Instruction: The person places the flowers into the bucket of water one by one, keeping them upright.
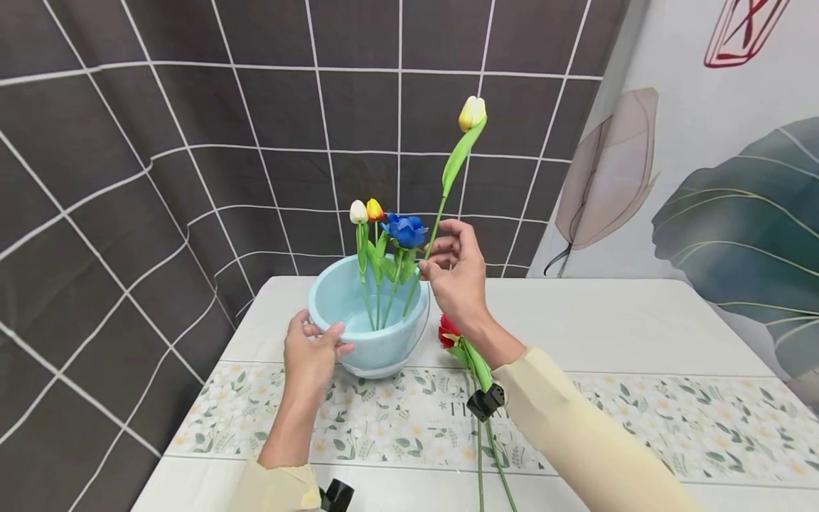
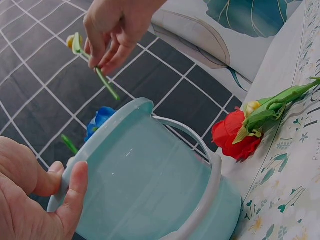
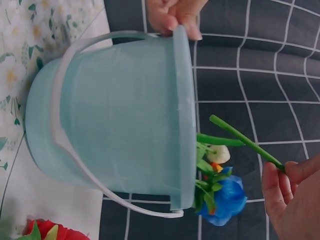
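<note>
My left hand (image 1: 311, 353) grips the near-left rim of a light blue bucket (image 1: 384, 348), thumb and fingers on either side of the edge. In my right hand (image 1: 457, 274), thumb and fingertips pinch the green stem of a yellow-and-white tulip (image 1: 473, 114). This tulip is held upright and tilted, bloom high. Its cut stem end (image 3: 214, 119) is just above the bucket's mouth in the right wrist view. Inside the bucket stand a white tulip (image 1: 358, 212), an orange-yellow tulip (image 1: 375, 209) and a blue flower (image 1: 406, 231), leaning toward the far side.
Right of the bucket, a red flower (image 1: 448, 331) lies on the floral-patterned table (image 1: 601, 320). Beside it lies another yellowish bud (image 2: 253, 106) with long green stems. The bucket's pale handle (image 2: 212, 180) hangs down its side. Dark grid-lined cloth (image 1: 358, 107) rises behind.
</note>
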`<state>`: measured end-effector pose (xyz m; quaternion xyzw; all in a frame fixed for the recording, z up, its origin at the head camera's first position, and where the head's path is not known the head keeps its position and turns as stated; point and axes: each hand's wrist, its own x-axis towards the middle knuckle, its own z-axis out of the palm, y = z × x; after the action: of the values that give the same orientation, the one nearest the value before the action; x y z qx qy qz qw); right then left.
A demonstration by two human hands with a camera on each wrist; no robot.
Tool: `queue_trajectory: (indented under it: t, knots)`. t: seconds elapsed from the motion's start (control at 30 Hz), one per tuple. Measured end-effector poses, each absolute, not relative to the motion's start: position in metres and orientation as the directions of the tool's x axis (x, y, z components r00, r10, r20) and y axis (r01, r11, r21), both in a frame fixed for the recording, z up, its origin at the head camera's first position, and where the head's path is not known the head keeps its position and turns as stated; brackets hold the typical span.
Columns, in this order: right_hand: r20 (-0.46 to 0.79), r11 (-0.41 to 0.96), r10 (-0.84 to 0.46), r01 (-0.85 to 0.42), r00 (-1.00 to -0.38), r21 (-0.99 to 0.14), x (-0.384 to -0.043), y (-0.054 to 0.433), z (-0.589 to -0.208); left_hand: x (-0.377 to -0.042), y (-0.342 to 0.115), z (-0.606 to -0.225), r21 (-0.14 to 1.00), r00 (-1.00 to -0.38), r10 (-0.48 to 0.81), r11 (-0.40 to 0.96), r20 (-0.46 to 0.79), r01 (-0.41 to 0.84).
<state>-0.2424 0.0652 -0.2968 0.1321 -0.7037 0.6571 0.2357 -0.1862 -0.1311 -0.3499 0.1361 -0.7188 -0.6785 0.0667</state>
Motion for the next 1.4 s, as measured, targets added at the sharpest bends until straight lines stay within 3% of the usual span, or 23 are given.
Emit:
queue_trajectory:
  t: [0.47, 1.23, 1.4]
  knots:
    - [0.512, 0.151, 0.114, -0.495, -0.851, -0.856, -0.252, 0.056, -0.313, -0.185, -0.128, -0.349, 0.995, -0.958, -0.277, 0.043, -0.075, -0.090]
    - [0.566, 0.425, -0.162, -0.574, -0.809, -0.700, -0.244, 0.043, -0.343, -0.183, -0.129, -0.351, 0.994, -0.960, -0.268, 0.053, -0.079, -0.097]
    - [0.602, 0.438, -0.160, -0.603, -0.782, -0.666, -0.243, 0.049, -0.343, -0.184, -0.130, -0.351, 0.995, -0.958, -0.276, 0.049, -0.074, -0.091]
